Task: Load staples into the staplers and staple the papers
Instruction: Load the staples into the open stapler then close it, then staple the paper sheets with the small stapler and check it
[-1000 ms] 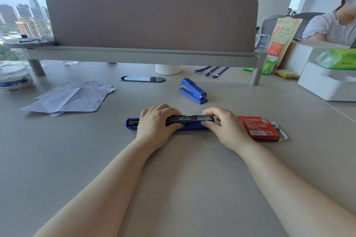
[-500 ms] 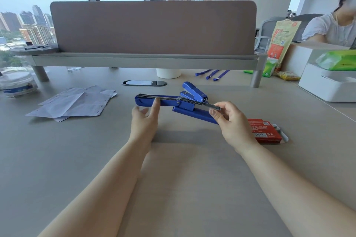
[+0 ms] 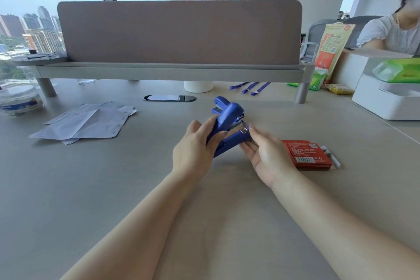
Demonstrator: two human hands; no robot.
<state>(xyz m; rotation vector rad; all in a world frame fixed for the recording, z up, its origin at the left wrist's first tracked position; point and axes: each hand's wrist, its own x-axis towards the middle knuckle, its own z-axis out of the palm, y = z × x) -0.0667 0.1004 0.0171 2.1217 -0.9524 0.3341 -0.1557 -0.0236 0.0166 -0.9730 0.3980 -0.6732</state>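
Blue stapler [image 3: 234, 137] at centre of frame, lifted off grey desk [image 3: 113, 188], tilted, top arm partly raised, metal front end toward upper right

Left hand [image 3: 195, 154]: fingers curled round top arm and rear of stapler

Right hand [image 3: 266, 154]: palm up, fingers under front of base, thumb tip on metal front end, pinching it

Second blue stapler [image 3: 219, 102] on desk just behind, partly hidden

Red staple box [image 3: 304, 153] right of centre, near right hand

Loose papers [image 3: 88, 121] at left of frame, well apart from hands

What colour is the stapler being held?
The stapler is blue, with silver metal at its mouth; the head view shows it.
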